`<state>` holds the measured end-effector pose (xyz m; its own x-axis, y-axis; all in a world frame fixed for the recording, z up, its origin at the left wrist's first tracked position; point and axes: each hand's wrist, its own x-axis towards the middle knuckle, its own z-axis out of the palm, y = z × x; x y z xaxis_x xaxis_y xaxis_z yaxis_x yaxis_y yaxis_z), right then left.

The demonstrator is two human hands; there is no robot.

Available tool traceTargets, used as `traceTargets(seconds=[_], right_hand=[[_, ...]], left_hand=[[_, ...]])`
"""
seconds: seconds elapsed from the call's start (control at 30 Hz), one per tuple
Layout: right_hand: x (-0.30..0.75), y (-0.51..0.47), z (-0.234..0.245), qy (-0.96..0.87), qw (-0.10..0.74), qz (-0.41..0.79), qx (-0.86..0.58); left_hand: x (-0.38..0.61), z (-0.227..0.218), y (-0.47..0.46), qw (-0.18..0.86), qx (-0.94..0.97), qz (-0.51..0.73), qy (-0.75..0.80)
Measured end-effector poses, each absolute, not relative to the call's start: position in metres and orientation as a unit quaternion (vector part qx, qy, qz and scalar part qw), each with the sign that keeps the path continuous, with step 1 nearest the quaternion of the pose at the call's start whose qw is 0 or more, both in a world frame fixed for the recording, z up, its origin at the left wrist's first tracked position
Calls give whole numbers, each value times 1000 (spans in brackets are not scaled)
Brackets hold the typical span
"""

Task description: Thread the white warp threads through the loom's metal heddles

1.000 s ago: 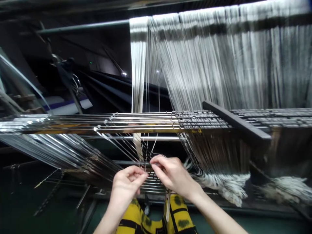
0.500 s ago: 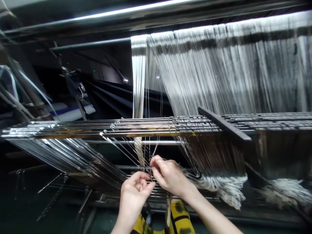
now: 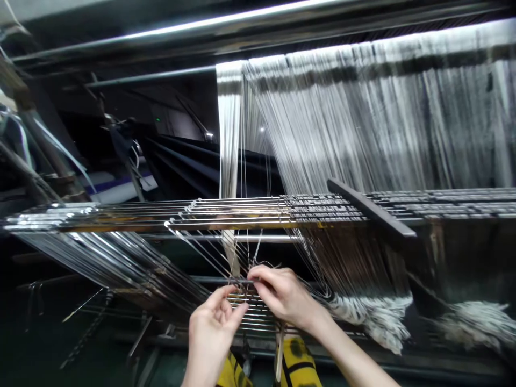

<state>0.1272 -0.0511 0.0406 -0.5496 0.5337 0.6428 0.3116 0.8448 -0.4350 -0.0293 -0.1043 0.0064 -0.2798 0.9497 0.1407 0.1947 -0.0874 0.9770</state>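
My left hand (image 3: 213, 328) is curled beside the slanting wire heddles (image 3: 201, 250). Its thumb and index tips stand apart, and I make out nothing held between them. Just to its right, my right hand (image 3: 286, 295) pinches the end of a thin dark rod-like tool (image 3: 242, 281) that points left across the heddles. Several fine loose threads (image 3: 258, 244) run down to these right fingertips. Behind them, a narrow flat band of pale warp threads (image 3: 229, 134) hangs down past the heddle bars (image 3: 234, 209). What the curled left fingers cover is hidden.
A wide sheet of warp threads (image 3: 363, 118) hangs at the right, with knotted white bundles (image 3: 382, 317) below. A dark flat bar (image 3: 371, 207) lies across the heddle bars. More metal heddles (image 3: 121, 258) gather at the left. Yellow patterned clothing (image 3: 300, 363) shows underneath.
My left hand has moved a little left and down, away from my right fingertips, and its finger gap is wider. The right hand stays nearly in place; the loose threads beside it have shifted.
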Motion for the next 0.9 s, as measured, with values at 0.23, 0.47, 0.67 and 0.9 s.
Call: traceTargets(seconds=[0.23,0.47,0.67,0.9], right_hand=[[122,-51,43,-884,355,101,-289],[128,-57,45,-881,392,144,-221],[127,-58,44,-871,394,195,-218],[124,-57,46,-877,373,172,-249]], left_hand=[[-16,21,-113,365,499,587,523],[-18,15,-113,385,475,585,534],[-13,12,-120,373,516,559,531],[-5,8,-125,262,523,582,565]])
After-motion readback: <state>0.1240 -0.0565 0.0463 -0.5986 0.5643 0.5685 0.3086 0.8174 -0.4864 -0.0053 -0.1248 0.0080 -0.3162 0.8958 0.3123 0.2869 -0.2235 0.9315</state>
